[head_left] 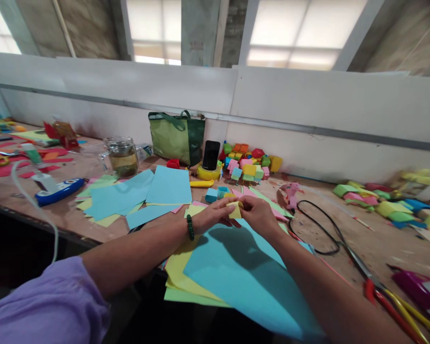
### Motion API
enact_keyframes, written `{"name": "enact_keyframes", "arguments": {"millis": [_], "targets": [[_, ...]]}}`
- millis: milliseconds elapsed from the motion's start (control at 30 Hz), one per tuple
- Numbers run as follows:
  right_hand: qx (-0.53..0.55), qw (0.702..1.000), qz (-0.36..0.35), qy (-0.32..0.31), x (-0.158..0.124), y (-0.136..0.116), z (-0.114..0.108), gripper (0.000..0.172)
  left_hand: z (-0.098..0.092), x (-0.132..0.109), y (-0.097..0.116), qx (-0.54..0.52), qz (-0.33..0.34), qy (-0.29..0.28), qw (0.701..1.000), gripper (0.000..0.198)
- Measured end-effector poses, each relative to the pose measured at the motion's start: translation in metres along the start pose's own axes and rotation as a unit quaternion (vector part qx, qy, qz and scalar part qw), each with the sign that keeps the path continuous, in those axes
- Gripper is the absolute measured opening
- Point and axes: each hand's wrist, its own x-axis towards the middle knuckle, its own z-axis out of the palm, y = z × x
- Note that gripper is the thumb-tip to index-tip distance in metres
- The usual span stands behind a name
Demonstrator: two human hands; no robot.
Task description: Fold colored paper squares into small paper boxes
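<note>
Between my two hands is a small folded yellow paper piece (234, 210), held above the paper stack. My left hand (215, 213), with a green bead bracelet (190, 227) at the wrist, has its fingers closed on the piece from the left. The fingers of my right hand (258, 213) pinch its right side. Under the hands and forearms lies a large blue sheet (243, 272) on top of yellow sheets (181, 267), overhanging the table's front edge. Just beyond the hands sit small blue folded paper boxes (212, 194) and a yellow utility knife (201, 183).
Blue sheets (169, 185) lie to the left, near a glass jar (121, 157) and a power strip (59, 191). Behind stand a green bag (177, 136), a phone (211, 155) and several coloured paper cubes (249, 169). Long scissors (365, 272) and a black cord (317, 222) lie right.
</note>
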Motion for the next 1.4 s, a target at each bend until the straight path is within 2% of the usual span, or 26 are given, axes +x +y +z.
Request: {"name": "enact_keyframes", "arguments": {"millis": [167, 300, 533, 700, 800, 933, 1033, 1133, 1200, 1267, 1333, 1400], "targets": [[0.045, 0.999, 0.019, 0.009, 0.003, 0.005, 0.002, 0.017, -0.004, 0.002, -0.003, -0.007, -0.02, 0.003, 1.0, 0.072], [0.061, 0.998, 0.026, 0.0, 0.003, 0.007, 0.004, 0.017, -0.01, 0.006, -0.006, -0.021, -0.007, 0.02, 1.0, 0.065], [0.073, 0.996, 0.044, 0.018, 0.002, 0.004, 0.004, 0.022, -0.014, 0.008, -0.012, -0.047, -0.014, 0.0, 0.999, 0.063], [0.136, 0.985, 0.092, -0.044, 0.004, 0.004, 0.008, 0.012, -0.02, 0.012, -0.015, -0.075, -0.021, 0.017, 0.997, 0.06], [0.179, 0.975, 0.11, -0.078, 0.004, 0.006, 0.011, 0.026, -0.02, 0.012, -0.013, -0.084, -0.012, -0.001, 0.996, 0.057], [0.206, 0.968, 0.125, -0.074, 0.004, 0.008, 0.013, 0.03, -0.018, 0.009, -0.012, -0.081, -0.01, -0.028, 0.996, 0.057], [0.217, 0.964, 0.134, -0.075, 0.005, 0.007, 0.013, 0.029, -0.019, 0.01, -0.012, -0.073, -0.019, -0.008, 0.997, 0.056], [0.225, 0.963, 0.137, -0.063, 0.004, 0.003, 0.008, 0.032, -0.022, 0.014, -0.012, -0.108, -0.052, 0.029, 0.992, 0.046], [0.21, 0.973, 0.093, 0.004, 0.003, 0.002, 0.002, 0.031, -0.025, 0.017, -0.011, -0.133, -0.077, 0.052, 0.987, 0.042], [0.163, 0.983, -0.012, 0.078, 0.0, 0.0, -0.005, 0.027, -0.026, 0.019, -0.01, -0.146, -0.089, 0.062, 0.983, 0.048], [0.092, 0.981, -0.143, 0.088, -0.001, -0.001, -0.01, 0.025, -0.027, 0.02, -0.011, -0.159, -0.096, 0.063, 0.981, 0.054], [0.023, 0.968, -0.242, 0.057, -0.002, -0.002, -0.011, 0.026, -0.026, 0.02, -0.012, -0.165, -0.1, 0.056, 0.98, 0.057]]}}
